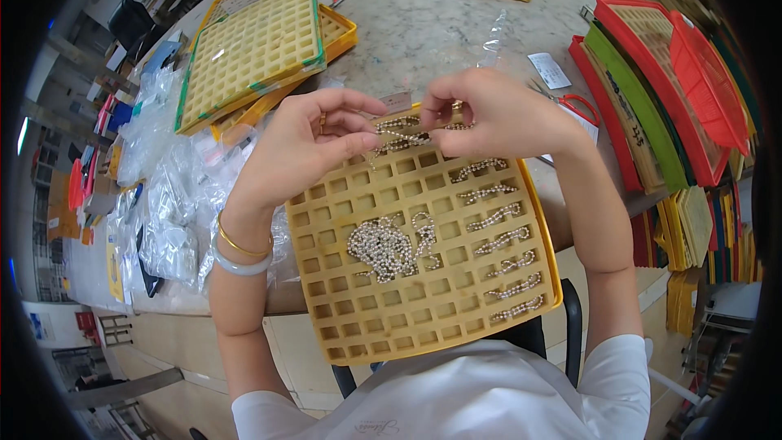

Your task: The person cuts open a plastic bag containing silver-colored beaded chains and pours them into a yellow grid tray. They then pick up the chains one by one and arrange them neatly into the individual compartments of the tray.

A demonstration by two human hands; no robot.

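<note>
A beaded strand is located at the far end of the tray, between left hand, fingers loosely bent, and right hand, fingers curled; firm grip cannot be confirmed; light, even tension should be kept, folded strands left undisturbed

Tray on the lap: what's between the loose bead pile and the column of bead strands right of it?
Just empty square cells of the yellow tray, between pile and strands; head view.

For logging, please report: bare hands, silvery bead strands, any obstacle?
Left hand, right hand at silvery bead strands, far end of yellow square-celled tray; grip unclear. Red-handled scissors right of right hand, not blocking.
</note>
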